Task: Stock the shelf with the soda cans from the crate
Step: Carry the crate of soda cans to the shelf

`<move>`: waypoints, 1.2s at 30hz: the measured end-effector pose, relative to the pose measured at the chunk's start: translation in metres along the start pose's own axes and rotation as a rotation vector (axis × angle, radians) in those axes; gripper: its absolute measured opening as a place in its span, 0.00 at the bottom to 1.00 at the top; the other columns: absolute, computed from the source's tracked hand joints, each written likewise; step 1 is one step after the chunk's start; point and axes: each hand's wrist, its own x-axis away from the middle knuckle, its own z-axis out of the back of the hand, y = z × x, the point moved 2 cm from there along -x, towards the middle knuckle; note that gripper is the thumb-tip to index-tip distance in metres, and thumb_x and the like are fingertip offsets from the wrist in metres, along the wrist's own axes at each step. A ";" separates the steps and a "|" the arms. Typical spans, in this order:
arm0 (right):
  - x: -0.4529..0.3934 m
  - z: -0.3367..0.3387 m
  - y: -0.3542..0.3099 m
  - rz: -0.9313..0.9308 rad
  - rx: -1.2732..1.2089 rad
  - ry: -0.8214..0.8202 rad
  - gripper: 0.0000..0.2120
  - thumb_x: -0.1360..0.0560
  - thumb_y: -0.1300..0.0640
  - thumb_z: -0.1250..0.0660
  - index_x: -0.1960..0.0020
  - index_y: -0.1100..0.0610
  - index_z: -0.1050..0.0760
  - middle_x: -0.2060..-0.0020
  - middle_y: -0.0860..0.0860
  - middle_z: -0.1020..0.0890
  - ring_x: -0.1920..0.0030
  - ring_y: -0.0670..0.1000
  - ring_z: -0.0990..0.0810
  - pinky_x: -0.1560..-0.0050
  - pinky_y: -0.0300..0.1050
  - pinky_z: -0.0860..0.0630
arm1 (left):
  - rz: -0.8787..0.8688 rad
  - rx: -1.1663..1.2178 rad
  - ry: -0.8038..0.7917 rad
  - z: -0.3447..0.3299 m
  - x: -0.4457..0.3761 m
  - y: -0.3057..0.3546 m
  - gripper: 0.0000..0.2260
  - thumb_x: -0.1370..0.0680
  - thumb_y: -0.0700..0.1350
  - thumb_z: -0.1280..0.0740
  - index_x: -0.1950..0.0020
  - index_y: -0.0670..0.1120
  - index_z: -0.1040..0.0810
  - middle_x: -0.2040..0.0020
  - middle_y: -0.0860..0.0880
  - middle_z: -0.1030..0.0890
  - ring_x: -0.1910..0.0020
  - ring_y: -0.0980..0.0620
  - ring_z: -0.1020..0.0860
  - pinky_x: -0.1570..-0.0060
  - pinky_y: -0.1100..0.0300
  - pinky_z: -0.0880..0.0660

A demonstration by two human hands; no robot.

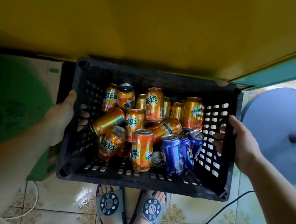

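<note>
Between the 2 hands, the black crate [142,183] is sitting square to the person, its long axis running from one hand across to the other, so each hand is meeting a short end wall. The left hand [59,118] is gripping the left wall, thumb lying up along the outside near the rim and fingers curling through a slot, their tips showing pale behind the lattice. The right hand [242,143] is mirroring it on the right wall, thumb resting on the rim and fingers hooking inside the openings. Neither hand is nearer than the other; both are holding at about the same height, roughly midway along each end. Inside, the soda cans are lying in a loose heap: many orange cans [141,149] are filling the side toward the left hand and the middle, some upright, some tipped over, while about 3 blue cans [172,154] are leaning together close to the right hand. Beyond the crate, away from both hands, a yellow surface [156,26] is filling the view; whether it is part of the shelf I cannot tell. Judging by the grip, the person is carrying or placing the crate, and no can is being picked yet. Below the crate's near wall, 2 feet in grey slippers [150,210] are standing on patterned tile
</note>
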 end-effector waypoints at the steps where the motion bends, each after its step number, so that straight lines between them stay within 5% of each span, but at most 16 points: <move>1: -0.001 0.000 0.000 -0.011 -0.004 -0.002 0.24 0.32 0.34 0.32 0.54 0.56 0.25 0.63 0.56 0.21 0.67 0.56 0.24 0.63 0.49 0.29 | 0.005 -0.009 -0.001 -0.001 0.001 0.001 0.27 0.19 0.66 0.44 0.50 0.44 0.19 0.59 0.45 0.18 0.63 0.47 0.22 0.57 0.51 0.24; 11: 0.071 0.027 -0.016 0.002 -0.004 0.004 0.18 0.31 0.39 0.33 0.57 0.55 0.26 0.64 0.55 0.24 0.66 0.56 0.28 0.64 0.50 0.30 | -0.016 0.051 -0.036 0.030 0.074 -0.004 0.25 0.18 0.64 0.44 0.51 0.42 0.23 0.64 0.46 0.23 0.68 0.48 0.27 0.64 0.52 0.28; 28: 0.412 0.082 -0.165 0.157 0.169 -0.051 0.21 0.26 0.37 0.38 0.62 0.55 0.27 0.69 0.55 0.24 0.72 0.55 0.28 0.68 0.47 0.28 | 0.001 0.276 -0.012 0.205 0.402 0.044 0.23 0.18 0.61 0.42 0.53 0.42 0.22 0.63 0.44 0.22 0.68 0.46 0.26 0.64 0.54 0.29; 36: 0.507 0.042 -0.201 0.293 0.338 -0.226 0.22 0.31 0.35 0.38 0.65 0.55 0.26 0.70 0.56 0.25 0.75 0.55 0.29 0.71 0.47 0.32 | 0.006 0.548 0.137 0.277 0.515 -0.028 0.24 0.19 0.65 0.42 0.52 0.44 0.25 0.64 0.46 0.24 0.72 0.48 0.29 0.69 0.58 0.33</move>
